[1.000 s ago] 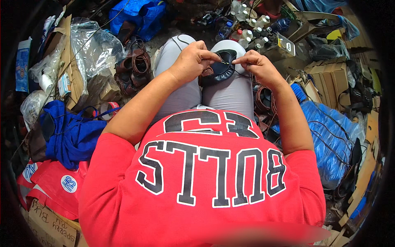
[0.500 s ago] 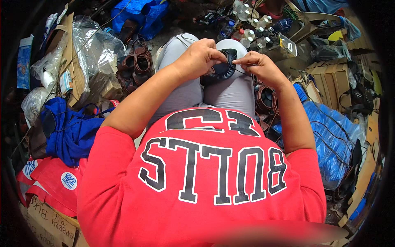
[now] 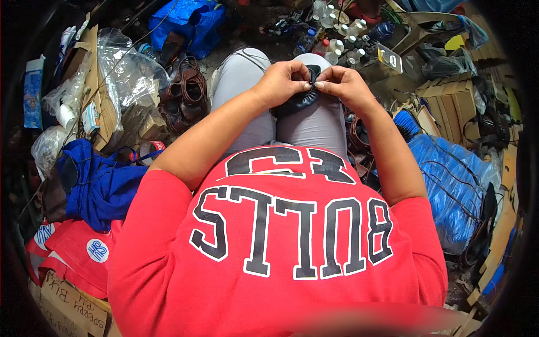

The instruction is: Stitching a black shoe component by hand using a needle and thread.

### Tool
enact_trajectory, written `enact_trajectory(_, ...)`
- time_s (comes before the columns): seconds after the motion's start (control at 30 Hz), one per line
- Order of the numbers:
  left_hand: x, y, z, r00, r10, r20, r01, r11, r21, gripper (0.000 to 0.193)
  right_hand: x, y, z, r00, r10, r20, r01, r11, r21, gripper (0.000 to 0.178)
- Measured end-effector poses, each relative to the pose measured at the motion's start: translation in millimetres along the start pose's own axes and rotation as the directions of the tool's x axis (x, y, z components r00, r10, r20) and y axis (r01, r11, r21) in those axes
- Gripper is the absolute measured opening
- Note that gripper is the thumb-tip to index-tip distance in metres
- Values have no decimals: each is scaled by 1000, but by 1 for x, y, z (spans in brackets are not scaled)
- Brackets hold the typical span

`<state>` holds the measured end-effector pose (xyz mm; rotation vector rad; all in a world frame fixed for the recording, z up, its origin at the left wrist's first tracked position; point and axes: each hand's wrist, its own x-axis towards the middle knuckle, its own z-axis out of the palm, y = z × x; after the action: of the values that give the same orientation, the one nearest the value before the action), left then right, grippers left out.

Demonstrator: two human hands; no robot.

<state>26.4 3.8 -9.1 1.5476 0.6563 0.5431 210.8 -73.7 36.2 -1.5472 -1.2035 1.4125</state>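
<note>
A black leather shoe [image 3: 304, 103], with a gathered seam around its toe, rests on my right thigh. My left hand [image 3: 287, 82] is over its left side, thumb and fingertips pinched together. From the right, my right hand [image 3: 341, 84] also pinches, and its fingertips nearly meet the left ones above the shoe's opening. Whatever thin thing sits between the fingertips is too small to tell. Part of the shoe lies hidden under both hands.
Brown strappy shoes [image 3: 188, 87] lie left of my knees. Several small bottles [image 3: 342, 42] stand beyond the right knee. At right are folded cardboard [image 3: 453, 104] and a blue plastic-wrapped bundle [image 3: 449, 185]; at left, a blue cloth [image 3: 101, 182] and clear plastic [image 3: 126, 56].
My left hand has shifted slightly down and right, and my right hand slightly left, so the fingertips are closer together over the shoe. The shoe stays on the thigh.
</note>
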Motion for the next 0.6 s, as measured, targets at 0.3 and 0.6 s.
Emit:
enact_trajectory(0.3,-14,20,-26,1000,17,-19,-11,960,280,11,-2,3,-21,997,-80,-8,80,997,-10,11)
enact_trajectory(0.6,-9,36,-15,993,-44,113,-13,889,458,11,-29,-2,-39,994,-103,30,106,984,-145,21)
